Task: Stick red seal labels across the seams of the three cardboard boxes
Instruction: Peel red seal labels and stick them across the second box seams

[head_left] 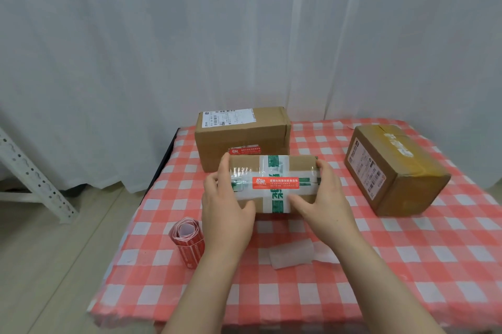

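Left hand point(226, 206) and right hand point(324, 198) both grip taped box point(244, 164) by its ends; red label point(275, 183) on top; label roll point(187, 241) at its 8 o'clock.

The three boxes are matt brown cardboard; the middle box point(271, 184) wears glossy clear tape and a smooth red paper label point(275, 183). A checked cloth point(407, 265) covers the worktop, a translucent backing strip point(292, 255) lying at 6 o'clock of that box.

White curtains point(135, 48) across the far side, pale wood floor point(54, 252) on the left with a slotted white metal rack point(32, 173), red-checked tablecloth point(380, 265).
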